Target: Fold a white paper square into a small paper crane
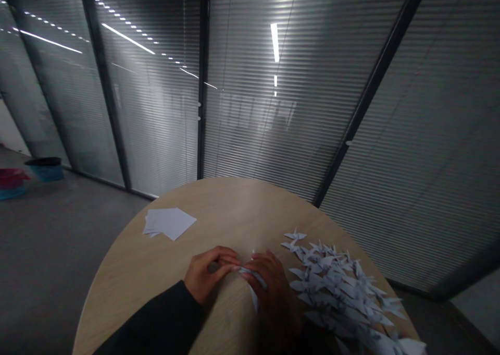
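Both hands meet over the near middle of the round table. My left hand (211, 272) pinches one end of a folded white paper (253, 296) between thumb and fingers. From the other side, my right hand (269, 282) closes on the same paper, covering most of it. A narrow pointed flap hangs out below the right fingers, and a small tip shows above them. To the right of my right hand lies a heap of folded paper cranes (339, 287). A small stack of white paper sheets (171, 222) rests at the far left of the table.
The wooden round table (234, 198) stands close to a glass partition (273, 110) with blinds and dark frames. On the grey floor at left are a blue bin with a black liner (46, 169) and another bin with a red liner (12, 182).
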Action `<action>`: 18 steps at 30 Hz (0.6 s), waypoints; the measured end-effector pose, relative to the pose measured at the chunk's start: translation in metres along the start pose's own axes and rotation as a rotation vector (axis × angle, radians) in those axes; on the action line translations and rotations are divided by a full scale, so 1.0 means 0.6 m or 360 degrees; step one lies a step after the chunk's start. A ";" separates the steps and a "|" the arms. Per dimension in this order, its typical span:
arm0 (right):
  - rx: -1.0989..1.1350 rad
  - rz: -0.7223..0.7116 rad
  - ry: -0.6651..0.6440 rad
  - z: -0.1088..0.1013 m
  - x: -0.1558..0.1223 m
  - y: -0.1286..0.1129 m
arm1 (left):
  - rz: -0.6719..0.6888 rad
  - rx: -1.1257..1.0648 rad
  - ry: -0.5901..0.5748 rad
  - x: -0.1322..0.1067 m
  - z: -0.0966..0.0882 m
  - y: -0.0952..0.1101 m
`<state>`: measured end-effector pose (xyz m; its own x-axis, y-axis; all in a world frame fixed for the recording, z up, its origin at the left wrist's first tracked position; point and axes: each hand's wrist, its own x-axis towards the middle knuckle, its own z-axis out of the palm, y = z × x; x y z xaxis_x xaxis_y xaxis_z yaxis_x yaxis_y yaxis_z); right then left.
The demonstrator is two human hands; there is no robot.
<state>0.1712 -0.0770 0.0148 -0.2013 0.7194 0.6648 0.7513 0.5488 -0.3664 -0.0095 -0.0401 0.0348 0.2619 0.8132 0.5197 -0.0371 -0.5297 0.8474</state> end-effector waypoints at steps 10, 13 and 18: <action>-0.0069 -0.0200 0.0090 0.002 -0.001 0.004 | 0.0023 0.0027 0.0051 -0.001 0.001 -0.002; -0.0072 -0.0213 0.0095 -0.001 0.001 0.003 | 0.0035 0.0050 0.0034 -0.002 -0.001 -0.004; -0.0038 -0.0240 0.0078 -0.004 0.004 -0.003 | 0.0080 0.0028 -0.0105 -0.003 0.002 -0.007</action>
<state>0.1708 -0.0777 0.0188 -0.2823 0.6077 0.7423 0.7298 0.6382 -0.2450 -0.0086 -0.0398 0.0302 0.3233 0.7680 0.5528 -0.0347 -0.5742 0.8180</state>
